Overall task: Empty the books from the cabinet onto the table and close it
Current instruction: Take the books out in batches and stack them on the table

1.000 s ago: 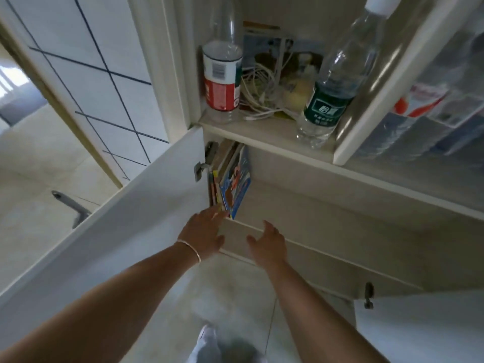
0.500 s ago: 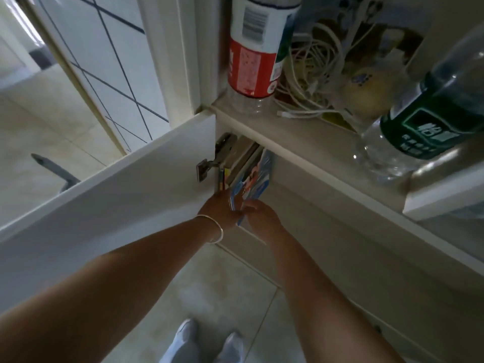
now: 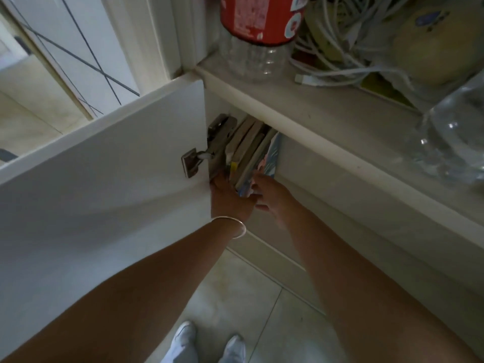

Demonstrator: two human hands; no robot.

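Note:
Several thin books (image 3: 248, 150) stand upright at the left end of the low cabinet, tight against its side wall beside the metal hinge (image 3: 207, 150). The white cabinet door (image 3: 104, 179) stands swung open to the left. My left hand (image 3: 229, 199), with a bracelet on the wrist, presses against the left side and bottom of the book stack. My right hand (image 3: 269, 196) holds the stack's right side, on the blue-covered book (image 3: 271, 159). The fingertips of both hands are hidden behind the books.
The shelf top (image 3: 314, 108) above the cabinet carries a red-labelled plastic bottle (image 3: 259, 30), a tangle of white cables (image 3: 340, 48) and a clear bottle (image 3: 455, 137) at right. Tiled floor and my white shoes (image 3: 204, 344) lie below.
Both hands have reached into the cabinet and closed on the book stack from either side. The camera has moved in closer to the cabinet.

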